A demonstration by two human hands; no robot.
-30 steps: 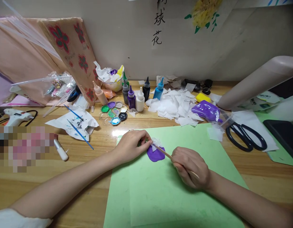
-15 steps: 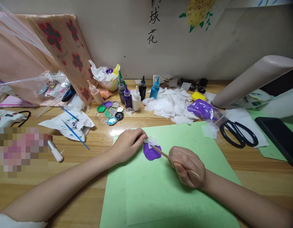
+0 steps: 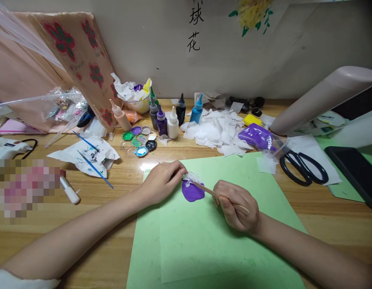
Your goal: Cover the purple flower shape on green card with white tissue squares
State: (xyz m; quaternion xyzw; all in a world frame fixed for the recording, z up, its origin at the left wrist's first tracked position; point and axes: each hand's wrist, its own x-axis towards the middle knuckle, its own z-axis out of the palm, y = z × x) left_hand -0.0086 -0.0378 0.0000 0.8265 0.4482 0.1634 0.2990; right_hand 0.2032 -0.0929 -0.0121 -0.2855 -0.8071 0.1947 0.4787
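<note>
A flat purple disc of what looks like clay (image 3: 193, 193) lies on green paper (image 3: 234, 257). Crumpled white tissue paper (image 3: 192, 176) covers its far edge. My left hand (image 3: 164, 178) rests at the disc's left, thumb and forefinger closed at the tissue; its other fingers are mostly hidden. In my right hand (image 3: 236, 205), fingers wrapped round it, is a thin wooden stick (image 3: 207, 190). The stick's tip points left and touches the tissue over the clay.
Behind the green paper lie a heap of white tissue pieces (image 3: 217, 128) and a bag of purple clay (image 3: 256, 136). Several paint bottles (image 3: 173, 125) stand beside a paint palette (image 3: 140, 140). Scissors (image 3: 303, 170) and a black phone (image 3: 351, 174) lie right; brushes (image 3: 94, 166) lie left.
The stick's tip has shifted slightly up and left over the tissue, with my right hand moving slightly along. My left hand stays at the tissue. The whole view has shifted slightly.
</note>
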